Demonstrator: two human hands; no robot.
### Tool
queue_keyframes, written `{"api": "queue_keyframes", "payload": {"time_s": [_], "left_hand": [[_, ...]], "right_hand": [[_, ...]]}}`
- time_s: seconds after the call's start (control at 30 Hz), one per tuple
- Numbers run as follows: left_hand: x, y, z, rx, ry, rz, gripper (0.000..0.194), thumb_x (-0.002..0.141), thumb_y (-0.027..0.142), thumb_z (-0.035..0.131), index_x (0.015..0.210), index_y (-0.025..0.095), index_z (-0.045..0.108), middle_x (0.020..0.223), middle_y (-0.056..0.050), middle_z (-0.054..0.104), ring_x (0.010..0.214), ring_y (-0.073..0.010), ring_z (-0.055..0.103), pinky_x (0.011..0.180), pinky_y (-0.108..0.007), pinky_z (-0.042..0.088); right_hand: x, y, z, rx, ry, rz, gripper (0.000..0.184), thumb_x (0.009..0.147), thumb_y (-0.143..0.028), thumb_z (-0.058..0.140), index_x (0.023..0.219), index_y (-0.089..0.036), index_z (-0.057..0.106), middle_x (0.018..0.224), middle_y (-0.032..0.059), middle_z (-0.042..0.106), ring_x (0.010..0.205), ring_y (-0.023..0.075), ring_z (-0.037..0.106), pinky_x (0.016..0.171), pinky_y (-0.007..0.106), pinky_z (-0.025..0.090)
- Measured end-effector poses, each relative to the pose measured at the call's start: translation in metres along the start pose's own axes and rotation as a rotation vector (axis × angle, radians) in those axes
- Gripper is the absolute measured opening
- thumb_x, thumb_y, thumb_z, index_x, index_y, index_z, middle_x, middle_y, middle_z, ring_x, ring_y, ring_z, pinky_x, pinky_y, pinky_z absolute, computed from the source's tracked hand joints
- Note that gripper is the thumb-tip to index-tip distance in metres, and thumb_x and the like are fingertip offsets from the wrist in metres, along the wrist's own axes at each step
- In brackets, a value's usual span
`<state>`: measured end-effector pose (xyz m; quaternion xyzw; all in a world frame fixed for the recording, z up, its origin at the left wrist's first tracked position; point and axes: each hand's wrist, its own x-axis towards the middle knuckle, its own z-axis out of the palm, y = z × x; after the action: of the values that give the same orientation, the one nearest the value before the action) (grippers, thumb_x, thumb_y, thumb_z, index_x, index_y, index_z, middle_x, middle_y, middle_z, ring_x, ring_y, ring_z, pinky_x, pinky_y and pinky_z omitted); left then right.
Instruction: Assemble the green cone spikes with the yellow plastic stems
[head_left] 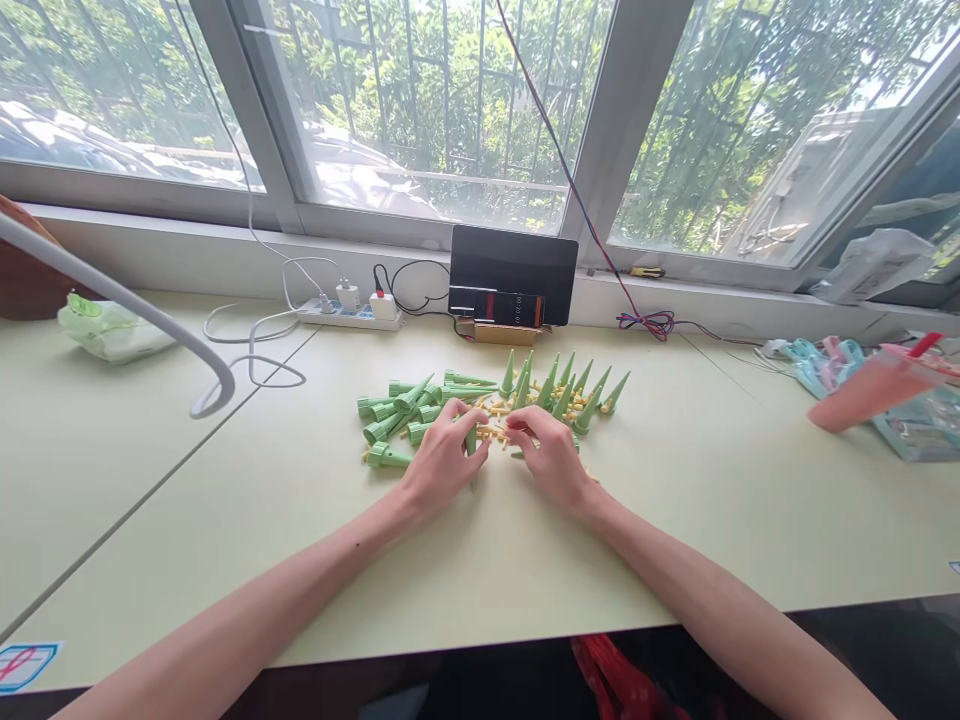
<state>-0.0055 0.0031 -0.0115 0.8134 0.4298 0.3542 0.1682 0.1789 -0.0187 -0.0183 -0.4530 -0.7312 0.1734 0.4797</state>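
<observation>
My left hand (444,452) is closed around a green plastic cone-shaped spike (472,440), its tip pointing down toward the table. Facing it, my right hand (551,450) has thumb and fingers pinched together over small yellow pegs (491,432); what sits between the fingertips is too small to make out. To the left lies a heap of green spikes (382,428) on their sides, with ribbed caps. Several more spikes (550,382) stand point up behind my right hand, among scattered yellow pegs.
A phone (517,308) leans on a dark tablet-like screen (514,265) behind the heap. Left of it is a power strip (352,314) with cables. A white curved rod (150,310) reaches in from the left. A pink cup (862,390) tilts at the right.
</observation>
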Motion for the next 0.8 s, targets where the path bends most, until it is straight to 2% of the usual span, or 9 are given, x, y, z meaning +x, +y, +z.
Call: {"api": "queue_keyframes", "payload": {"time_s": [0.4,0.8], "left_hand": [[-0.0003,0.0020,-0.0004,-0.011,0.020,0.031,0.016,0.086,0.019,0.057,0.102,0.021,0.060,0.100,-0.001,0.051,0.052,-0.0043,0.047,0.060,-0.026,0.047],[-0.0027,0.0090,0.0007,-0.064,-0.013,0.056,0.032,0.086,0.015,0.057,0.116,0.024,0.052,0.097,0.001,0.051,0.055,-0.0056,0.048,0.059,-0.025,0.046]], "right_hand": [[-0.0016,0.0017,0.0017,-0.012,-0.022,-0.034,0.015,0.093,-0.013,0.050,0.098,-0.021,0.062,0.095,0.0054,0.064,0.084,0.0178,0.063,0.075,0.030,0.054],[-0.0038,0.0016,0.0021,0.077,-0.004,-0.009,0.018,0.091,-0.016,0.060,0.107,-0.022,0.064,0.102,0.0037,0.070,0.087,0.0185,0.070,0.078,0.032,0.057]]}}
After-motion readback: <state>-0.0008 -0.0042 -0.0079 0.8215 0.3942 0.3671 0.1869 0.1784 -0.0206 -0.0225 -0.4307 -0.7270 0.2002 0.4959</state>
